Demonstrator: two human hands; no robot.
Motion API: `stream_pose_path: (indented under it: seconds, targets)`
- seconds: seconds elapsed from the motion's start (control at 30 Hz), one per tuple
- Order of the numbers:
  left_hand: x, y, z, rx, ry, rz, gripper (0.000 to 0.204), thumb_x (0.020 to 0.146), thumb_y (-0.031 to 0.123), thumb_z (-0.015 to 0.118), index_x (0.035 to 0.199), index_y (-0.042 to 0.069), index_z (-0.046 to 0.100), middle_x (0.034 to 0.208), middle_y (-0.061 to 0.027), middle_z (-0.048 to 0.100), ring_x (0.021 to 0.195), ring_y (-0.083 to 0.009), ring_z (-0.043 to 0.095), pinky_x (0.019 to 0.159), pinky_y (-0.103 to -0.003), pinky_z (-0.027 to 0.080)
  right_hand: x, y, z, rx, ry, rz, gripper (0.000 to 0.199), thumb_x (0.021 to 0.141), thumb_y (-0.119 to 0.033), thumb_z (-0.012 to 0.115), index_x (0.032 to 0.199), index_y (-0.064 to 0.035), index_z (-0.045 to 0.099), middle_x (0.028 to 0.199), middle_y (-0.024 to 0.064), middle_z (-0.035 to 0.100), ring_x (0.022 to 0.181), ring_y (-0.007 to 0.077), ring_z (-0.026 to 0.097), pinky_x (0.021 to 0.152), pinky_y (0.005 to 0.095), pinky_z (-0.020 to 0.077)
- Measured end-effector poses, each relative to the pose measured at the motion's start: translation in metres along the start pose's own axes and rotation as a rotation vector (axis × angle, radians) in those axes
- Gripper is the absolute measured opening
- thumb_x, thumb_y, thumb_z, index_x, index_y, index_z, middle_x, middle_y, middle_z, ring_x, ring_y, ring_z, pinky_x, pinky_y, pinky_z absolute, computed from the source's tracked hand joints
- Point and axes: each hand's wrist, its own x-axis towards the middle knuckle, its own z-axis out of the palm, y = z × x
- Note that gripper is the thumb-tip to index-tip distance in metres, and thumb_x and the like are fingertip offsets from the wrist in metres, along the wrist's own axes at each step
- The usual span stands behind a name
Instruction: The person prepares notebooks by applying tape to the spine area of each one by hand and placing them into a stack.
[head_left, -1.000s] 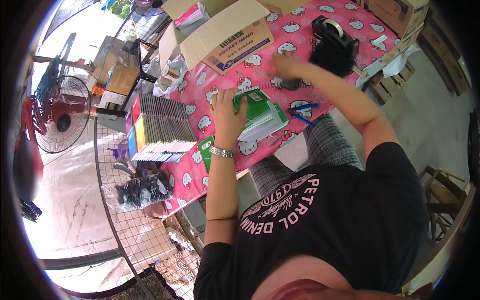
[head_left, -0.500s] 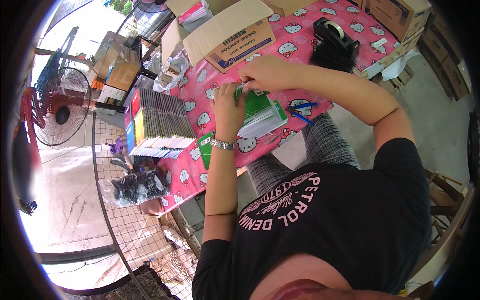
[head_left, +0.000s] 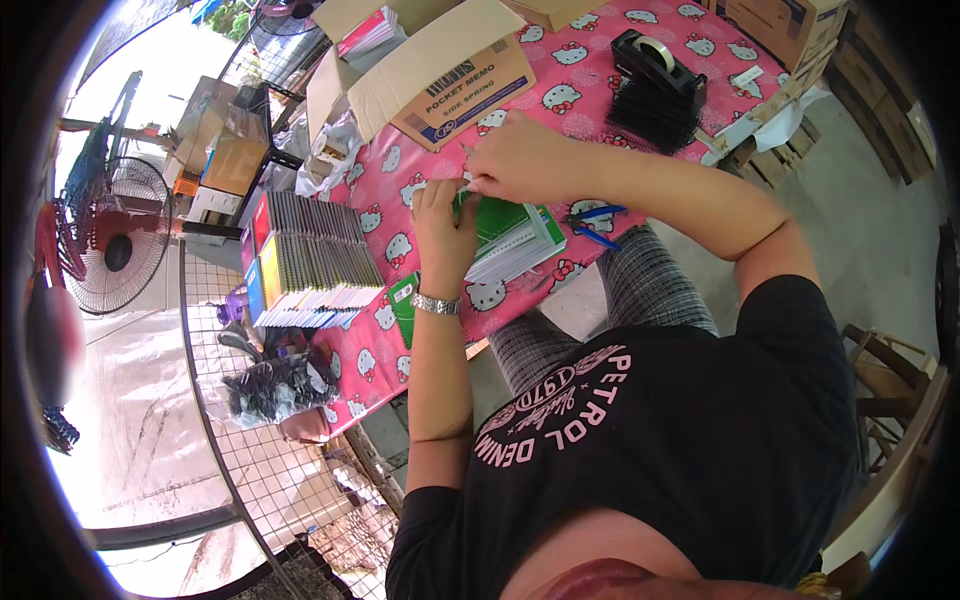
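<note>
Grip of left hand (head_left: 441, 228) clamped on green notebook (head_left: 499, 219) — right hand (head_left: 520, 160) pinched together at its edge.

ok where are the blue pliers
In the head view, the blue pliers lie on the pink tablecloth, just right of the green-covered stack.

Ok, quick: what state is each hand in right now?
Left hand: partly curled, holding the green notebook by its edge.
Right hand: pinched closed at that notebook; cannot tell what it pinches.
</note>
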Motion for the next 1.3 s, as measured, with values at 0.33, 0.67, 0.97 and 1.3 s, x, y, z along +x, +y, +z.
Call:
stream_pose_path:
  seconds: [0.33,0.67,0.97,1.3]
  targets:
    - [0.018,0.008,-0.001,-0.057,0.0,-0.013,0.03,0.073,0.016,0.08,0.095,0.004,0.064,0.088,-0.0108,0.059,0.088,-0.0307,0.052,0.077,-0.04,0.044,-0.06,0.169,0.195,-0.22,0.034,0.383,0.073,0.08,-0.056,0.068,0.131,-0.0063,0.051,0.117,0.0163,0.06,0.118,0.0255,0.055,0.091,0.0438,0.0486]
    - [0.006,-0.002,-0.002,-0.058,0.04,-0.017,0.031,0.07,0.018,0.082,0.088,0.003,0.062,0.084,-0.0108,0.06,0.083,-0.0316,0.053,0.074,-0.041,0.044,-0.005,0.063,-0.003,1.332,-0.309,0.19,0.063,0.092,-0.042,0.061,0.142,-0.0086,0.042,0.136,0.0043,0.048,0.124,0.0145,0.045,0.103,0.0319,0.035]
    - [0.005,-0.007,-0.009,-0.109,0.041,0.003,0.031,0.071,0.019,0.08,0.092,0.004,0.063,0.088,-0.0116,0.061,0.088,-0.0314,0.055,0.078,-0.041,0.044,0.006,0.066,-0.012,1.69,-0.341,-0.102,0.048,0.09,-0.024,0.062,0.133,-0.0059,0.052,0.131,0.0096,0.054,0.124,0.0195,0.049,0.106,0.0343,0.0359]
    - [0.007,-0.003,-0.014,-0.162,-0.021,-0.058,0.033,0.074,0.019,0.078,0.099,0.005,0.062,0.096,-0.0121,0.061,0.093,-0.0319,0.055,0.081,-0.042,0.046,0.015,0.058,-0.012,1.154,-0.379,0.052,0.053,0.082,-0.029,0.069,0.13,-0.0082,0.056,0.129,0.0071,0.056,0.124,0.0205,0.048,0.105,0.0355,0.0368]
